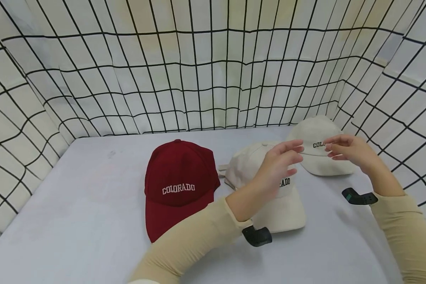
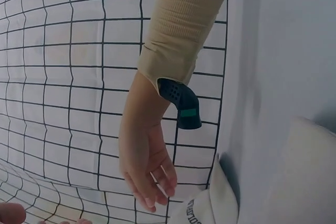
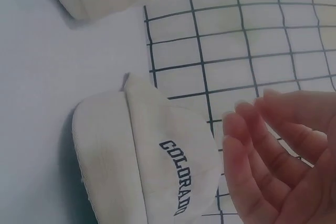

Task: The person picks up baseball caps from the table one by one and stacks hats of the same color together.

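Observation:
Three baseball caps lettered COLORADO lie on the table: a dark red cap at the left, a cream cap in the middle and a second cream cap farther back at the right. Over the middle cap hovers my left hand, fingers loosely extended and holding nothing; it covers part of the lettering. My right hand is in the air in front of the right cap, fingers slightly bent with nothing between them. In the right wrist view, its fingers appear beside that cap's crown, apart from it.
A white table top carries the caps. White walls with a black grid net enclose it at the back and both sides; the right cap lies near the back right corner. Each wrist bears a black camera mount.

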Demonstrator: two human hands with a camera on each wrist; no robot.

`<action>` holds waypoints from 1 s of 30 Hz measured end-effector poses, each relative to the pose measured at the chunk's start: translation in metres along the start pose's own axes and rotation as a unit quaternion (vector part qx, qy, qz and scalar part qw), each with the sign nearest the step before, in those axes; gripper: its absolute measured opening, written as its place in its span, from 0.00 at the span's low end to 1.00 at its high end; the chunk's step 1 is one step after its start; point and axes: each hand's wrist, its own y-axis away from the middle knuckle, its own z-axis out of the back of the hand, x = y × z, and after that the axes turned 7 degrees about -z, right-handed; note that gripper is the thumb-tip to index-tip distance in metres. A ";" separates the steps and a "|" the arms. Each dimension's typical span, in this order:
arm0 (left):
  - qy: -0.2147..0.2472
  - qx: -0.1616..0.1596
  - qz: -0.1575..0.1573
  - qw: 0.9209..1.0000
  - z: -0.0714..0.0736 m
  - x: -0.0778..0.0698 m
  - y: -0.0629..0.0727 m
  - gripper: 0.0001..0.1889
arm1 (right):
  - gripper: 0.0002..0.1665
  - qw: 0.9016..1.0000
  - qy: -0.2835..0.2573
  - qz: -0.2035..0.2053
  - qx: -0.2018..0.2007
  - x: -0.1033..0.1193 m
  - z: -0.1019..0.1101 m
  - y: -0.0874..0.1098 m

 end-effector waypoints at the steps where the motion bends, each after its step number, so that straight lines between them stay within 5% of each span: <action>1: 0.003 -0.007 -0.004 1.000 -0.006 0.002 -0.002 0.18 | 0.26 1.000 -0.001 -0.001 -0.006 -0.001 0.000 -0.001; 5: 0.016 -0.031 -0.011 0.999 -0.025 0.012 -0.010 0.14 | 0.26 0.999 -0.011 -0.005 -0.031 -0.008 0.000 -0.003; 11: 0.022 -0.073 0.010 0.997 -0.036 0.031 -0.019 0.10 | 0.27 0.998 -0.027 -0.024 -0.060 -0.020 -0.002 -0.009; 25: 0.009 -0.131 0.050 0.990 -0.073 0.071 -0.047 0.09 | 0.25 0.993 0.042 -0.026 -0.105 -0.046 0.010 -0.023; 30: 0.015 -0.158 0.036 0.987 -0.085 0.082 -0.060 0.12 | 0.24 0.992 0.034 -0.036 -0.114 -0.055 0.012 -0.025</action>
